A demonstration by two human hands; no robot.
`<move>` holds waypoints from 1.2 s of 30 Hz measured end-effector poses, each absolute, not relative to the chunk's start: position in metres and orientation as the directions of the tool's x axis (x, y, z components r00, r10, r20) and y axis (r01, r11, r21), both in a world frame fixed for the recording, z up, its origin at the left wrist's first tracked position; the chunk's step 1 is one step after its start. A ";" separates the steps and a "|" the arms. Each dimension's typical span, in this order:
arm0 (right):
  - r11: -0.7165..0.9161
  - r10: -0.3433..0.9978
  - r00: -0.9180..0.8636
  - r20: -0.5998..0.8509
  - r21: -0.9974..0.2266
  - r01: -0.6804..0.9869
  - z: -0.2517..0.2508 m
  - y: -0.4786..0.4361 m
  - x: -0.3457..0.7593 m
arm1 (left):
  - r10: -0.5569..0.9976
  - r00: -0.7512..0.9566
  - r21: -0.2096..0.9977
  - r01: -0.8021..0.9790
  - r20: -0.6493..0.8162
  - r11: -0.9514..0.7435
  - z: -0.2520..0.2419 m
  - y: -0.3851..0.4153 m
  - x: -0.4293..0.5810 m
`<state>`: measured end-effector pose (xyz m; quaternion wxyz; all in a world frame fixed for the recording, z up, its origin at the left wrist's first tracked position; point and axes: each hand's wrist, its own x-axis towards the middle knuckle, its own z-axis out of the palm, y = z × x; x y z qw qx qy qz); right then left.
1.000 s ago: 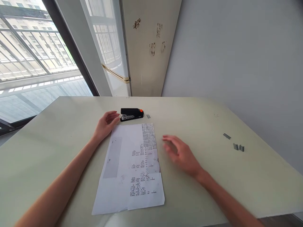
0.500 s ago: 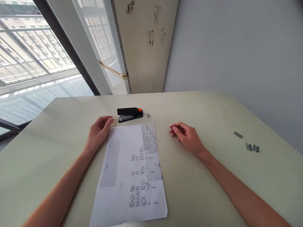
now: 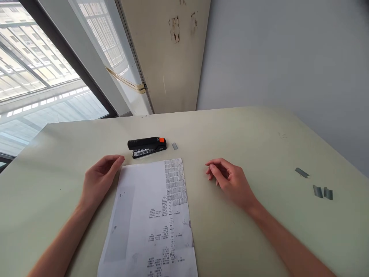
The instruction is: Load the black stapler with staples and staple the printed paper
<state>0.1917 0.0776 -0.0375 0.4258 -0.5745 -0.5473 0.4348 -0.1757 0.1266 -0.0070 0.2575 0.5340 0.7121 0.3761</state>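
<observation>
A printed sheet of paper [image 3: 144, 200] lies on the table between my hands, with a column of barcode-like marks at its upper right. My left hand [image 3: 100, 173] rests by the sheet's upper left corner, empty, its fingers loosely curved and the thumb close to them; whether it touches the paper I cannot tell. To the right of the sheet, my right hand [image 3: 227, 177] rests on its side with slightly parted, loosely bent fingers and nothing in them. A black stapler [image 3: 147, 146] with an orange button lies just beyond the sheet's top edge.
Beside the stapler is a small grey strip [image 3: 175, 146], seemingly staples. Another grey strip [image 3: 301, 172] and two short curved pieces [image 3: 318, 191] lie far right on the pale table [image 3: 259, 134]. A grey wall [image 3: 273, 57], a beige panel [image 3: 161, 69] and windows stand behind.
The view has shifted, so the paper and stapler appear further left and lower. Both hands keep about the same pose and place beside the paper.
</observation>
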 end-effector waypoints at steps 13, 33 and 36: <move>-0.147 0.989 0.058 -0.137 -0.952 0.269 -0.036 0.070 0.193 | 0.959 -0.282 0.800 0.573 -0.014 0.180 -0.007 0.128 -0.179; -0.120 0.993 0.043 -0.112 -0.956 0.267 -0.037 0.068 0.192 | 0.986 -0.164 0.836 0.543 0.014 0.079 -0.012 0.125 -0.184; -0.116 0.993 0.037 -0.111 -0.957 0.267 -0.037 0.068 0.192 | 0.986 -0.165 0.836 0.545 0.023 0.072 -0.014 0.126 -0.184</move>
